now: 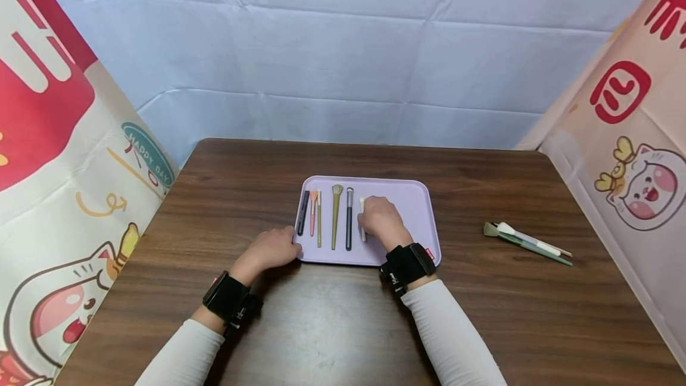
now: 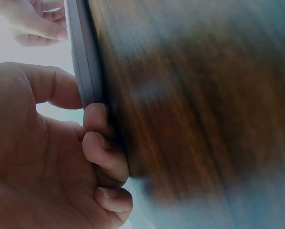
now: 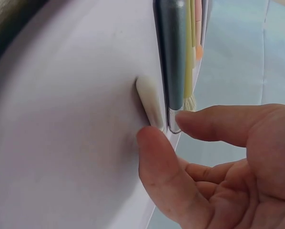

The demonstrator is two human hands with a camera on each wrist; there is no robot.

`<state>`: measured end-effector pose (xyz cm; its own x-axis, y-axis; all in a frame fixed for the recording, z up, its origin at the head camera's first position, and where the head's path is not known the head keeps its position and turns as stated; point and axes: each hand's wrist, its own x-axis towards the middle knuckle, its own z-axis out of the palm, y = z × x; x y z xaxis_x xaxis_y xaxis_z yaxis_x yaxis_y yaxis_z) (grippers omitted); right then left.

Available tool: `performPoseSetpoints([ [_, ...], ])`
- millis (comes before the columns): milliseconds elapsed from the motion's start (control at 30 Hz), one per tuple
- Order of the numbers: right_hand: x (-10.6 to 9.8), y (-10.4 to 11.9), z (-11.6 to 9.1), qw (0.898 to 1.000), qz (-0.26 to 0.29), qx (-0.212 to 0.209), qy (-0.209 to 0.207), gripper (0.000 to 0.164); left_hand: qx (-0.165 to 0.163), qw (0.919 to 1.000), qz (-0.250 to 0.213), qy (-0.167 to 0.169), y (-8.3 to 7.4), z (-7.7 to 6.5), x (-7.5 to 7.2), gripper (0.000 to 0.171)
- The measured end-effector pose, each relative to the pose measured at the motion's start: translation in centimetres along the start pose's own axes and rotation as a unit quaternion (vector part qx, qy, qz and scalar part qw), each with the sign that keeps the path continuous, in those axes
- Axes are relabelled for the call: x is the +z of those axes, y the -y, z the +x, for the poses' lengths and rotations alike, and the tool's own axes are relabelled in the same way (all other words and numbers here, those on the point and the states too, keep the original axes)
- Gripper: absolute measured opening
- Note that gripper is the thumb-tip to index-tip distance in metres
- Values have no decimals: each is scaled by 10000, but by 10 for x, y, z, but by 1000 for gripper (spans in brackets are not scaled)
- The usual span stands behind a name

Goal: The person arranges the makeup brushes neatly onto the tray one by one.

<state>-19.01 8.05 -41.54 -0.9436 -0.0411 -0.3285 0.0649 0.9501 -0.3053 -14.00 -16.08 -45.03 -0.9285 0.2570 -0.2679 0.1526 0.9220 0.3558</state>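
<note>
A lilac tray (image 1: pixel 420 207) lies on the table, and my left hand (image 1: pixel 273 248) grips its near left corner. In the left wrist view the thumb (image 2: pixel 61 88) lies over the tray rim and the curled fingers (image 2: pixel 102 152) are below it. My right hand (image 1: pixel 383 219) is over a white-handled makeup brush (image 3: pixel 151 99) on the tray. Its thumb and index finger are parted beside that brush, whose far part is hidden. Left of it lie a dark blue brush (image 1: pixel 349 219), a broad olive brush (image 1: pixel 335 216), a thin olive brush (image 1: pixel 319 225), a pink brush (image 1: pixel 312 213) and a black one (image 1: pixel 303 213).
On the table to the right, a green brush (image 1: pixel 527 244) and a white brush (image 1: pixel 522 236) lie crossed together. Brown wood table (image 1: pixel 241 195) surrounds the tray. Pale blue cloth (image 1: pixel 343 58) hangs behind, with printed cloths on both sides.
</note>
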Motion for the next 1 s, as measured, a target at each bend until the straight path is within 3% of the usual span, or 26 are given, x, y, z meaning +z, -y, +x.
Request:
performPoseSetpoints([
  [600,-13,-20,-10,9987,60,-155,-477,26,-13,10000,-34,-22,0,-1,1,27],
  [1000,-18,-43,-14,9984,147,-134,-536,44,-40,10000,-69,-4,1,0,2,26],
])
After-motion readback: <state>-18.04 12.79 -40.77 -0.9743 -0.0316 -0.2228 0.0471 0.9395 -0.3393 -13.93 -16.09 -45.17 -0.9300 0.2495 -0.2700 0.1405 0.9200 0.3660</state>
